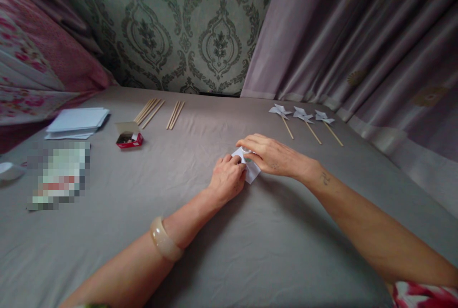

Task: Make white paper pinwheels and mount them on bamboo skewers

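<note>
A small piece of white paper (pixel 253 173) lies on the grey cloth in front of me, between my hands. Curled over its left side, my left hand (pixel 228 177) grips the paper with bent fingers. My right hand (pixel 270 154) reaches in from the right, its thumb and fingers curved around a small, round, pale thing (pixel 246 155) at the paper's upper part. Fingers hide much of that thing, and I cannot tell its kind. Beyond my right hand, several white paper pinwheels (pixel 303 115) on wooden sticks lie in a row.
Two groups of wooden sticks (pixel 175 115) lie at the back left, near an open red box (pixel 129 141) of small items. Farther left are a stack of white paper (pixel 77 122), a blurred flat item (pixel 59 174) and a white object (pixel 10 171). Curtains (pixel 322 36) border the right.
</note>
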Demonstrator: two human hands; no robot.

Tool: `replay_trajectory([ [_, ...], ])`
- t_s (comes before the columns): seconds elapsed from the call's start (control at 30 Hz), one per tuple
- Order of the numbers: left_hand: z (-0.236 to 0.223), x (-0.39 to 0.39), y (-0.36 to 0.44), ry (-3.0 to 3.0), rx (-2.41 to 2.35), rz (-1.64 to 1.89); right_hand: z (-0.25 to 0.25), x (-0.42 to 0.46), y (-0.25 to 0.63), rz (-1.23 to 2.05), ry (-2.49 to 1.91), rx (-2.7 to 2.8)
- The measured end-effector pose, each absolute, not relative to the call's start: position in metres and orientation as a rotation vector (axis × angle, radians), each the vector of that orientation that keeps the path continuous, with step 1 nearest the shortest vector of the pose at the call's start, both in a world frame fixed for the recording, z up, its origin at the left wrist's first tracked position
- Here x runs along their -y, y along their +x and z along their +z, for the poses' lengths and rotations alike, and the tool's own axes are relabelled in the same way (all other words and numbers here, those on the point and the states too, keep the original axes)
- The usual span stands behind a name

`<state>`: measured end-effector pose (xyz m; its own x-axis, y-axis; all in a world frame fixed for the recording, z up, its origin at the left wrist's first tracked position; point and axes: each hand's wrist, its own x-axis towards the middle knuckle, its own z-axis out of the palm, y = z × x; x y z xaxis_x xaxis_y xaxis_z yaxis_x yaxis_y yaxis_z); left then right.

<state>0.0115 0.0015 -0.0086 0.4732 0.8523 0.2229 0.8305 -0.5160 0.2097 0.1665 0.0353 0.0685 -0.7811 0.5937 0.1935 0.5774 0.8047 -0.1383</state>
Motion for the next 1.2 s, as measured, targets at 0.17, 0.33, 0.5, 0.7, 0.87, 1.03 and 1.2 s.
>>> replay_trajectory([
  [0.17, -0.008, -0.001, 0.011, 2.652, -1.51, 0.446, 0.071, -0.037, 0.165, 0.044, -0.923, 2.818],
  [0.33, -0.007, 0.0, 0.011, 2.66, -1.502, 0.431, 0.07, -0.035, 0.164, 0.024, -0.975, 2.813],
  [0.5, -0.009, -0.001, 0.01, 2.66, -1.491, 0.464, 0.071, -0.029, 0.175, 0.001, -1.054, 2.658],
  [0.7, -0.011, -0.005, 0.009, 2.539, -1.451, 0.692, 0.067, -0.021, 0.197, 0.397, -1.158, 1.731],
  [0.87, -0.004, -0.008, 0.01, 2.048, -1.251, 1.368, 0.053, -0.008, 0.193, 1.162, -0.936, 0.881],
  [1.03, 0.002, -0.009, 0.013, 1.491, -1.041, 1.434, 0.033, 0.009, 0.162, 1.597, -0.913, 0.368],
  [1.2, 0.003, -0.004, 0.017, 1.208, -0.844, 1.353, 0.018, 0.019, 0.14, 1.796, -0.925, 0.471],
])
